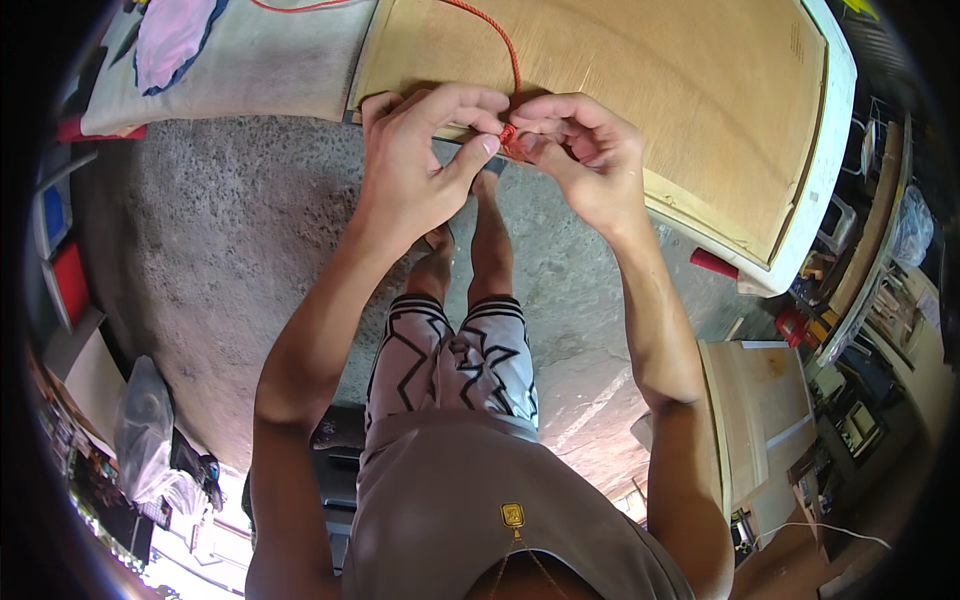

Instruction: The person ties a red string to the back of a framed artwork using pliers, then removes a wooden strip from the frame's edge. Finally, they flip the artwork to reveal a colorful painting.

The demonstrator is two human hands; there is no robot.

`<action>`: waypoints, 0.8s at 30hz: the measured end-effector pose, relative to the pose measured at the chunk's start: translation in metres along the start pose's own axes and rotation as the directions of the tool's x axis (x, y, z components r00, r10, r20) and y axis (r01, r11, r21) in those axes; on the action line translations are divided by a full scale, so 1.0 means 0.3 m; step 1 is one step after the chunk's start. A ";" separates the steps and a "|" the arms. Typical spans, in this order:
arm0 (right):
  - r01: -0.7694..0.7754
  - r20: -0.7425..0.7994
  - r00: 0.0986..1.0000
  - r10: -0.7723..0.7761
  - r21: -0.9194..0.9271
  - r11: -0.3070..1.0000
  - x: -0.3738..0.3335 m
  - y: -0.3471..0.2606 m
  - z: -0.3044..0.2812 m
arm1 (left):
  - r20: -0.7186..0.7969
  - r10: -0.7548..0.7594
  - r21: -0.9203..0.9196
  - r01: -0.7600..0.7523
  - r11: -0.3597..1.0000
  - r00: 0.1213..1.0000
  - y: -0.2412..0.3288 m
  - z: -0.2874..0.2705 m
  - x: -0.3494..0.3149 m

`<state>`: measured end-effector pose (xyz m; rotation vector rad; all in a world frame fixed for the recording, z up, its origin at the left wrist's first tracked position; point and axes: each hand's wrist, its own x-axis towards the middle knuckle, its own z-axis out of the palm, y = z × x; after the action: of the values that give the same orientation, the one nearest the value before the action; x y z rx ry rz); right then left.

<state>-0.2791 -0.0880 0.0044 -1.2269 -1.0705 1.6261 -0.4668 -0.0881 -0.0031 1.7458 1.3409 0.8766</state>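
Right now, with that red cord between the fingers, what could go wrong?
The bunched red cord might slip, since the left hand and right hand only pinch it. Held by the edge of the wooden panel, it could drop toward the concrete floor. Its length lying across the panel might snag.

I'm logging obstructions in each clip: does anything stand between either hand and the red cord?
Nothing visible does: the left hand and right hand both have fingertips at the bunched end of the red cord.
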 end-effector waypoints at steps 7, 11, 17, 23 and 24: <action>0.213 0.039 0.977 -0.209 -0.177 0.961 -0.002 0.034 0.017 | 0.018 0.029 -0.039 -0.028 0.999 0.999 -0.003 -0.013 0.001; 0.303 0.003 0.952 -0.307 -0.168 0.938 0.001 0.050 0.041 | 0.082 -0.077 -0.234 0.094 0.968 0.994 0.009 -0.033 0.013; 0.257 -0.071 0.964 -0.255 0.019 0.966 0.016 0.040 0.068 | 0.116 0.266 -0.076 -0.259 0.963 0.957 -0.030 -0.070 0.067; 0.136 0.079 0.989 -0.122 -0.210 0.968 0.035 0.008 0.045 | 0.411 0.379 0.240 -0.499 0.832 0.829 0.045 -0.128 0.168; 0.167 0.114 0.984 -0.139 -0.292 0.942 0.032 0.007 0.039 | 0.500 0.323 0.299 -0.510 0.806 0.804 0.058 -0.132 0.173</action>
<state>-0.2928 -0.0814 0.0015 -1.2346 -1.4781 1.4478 -0.4818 -0.0344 0.0350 2.4786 0.8840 0.3842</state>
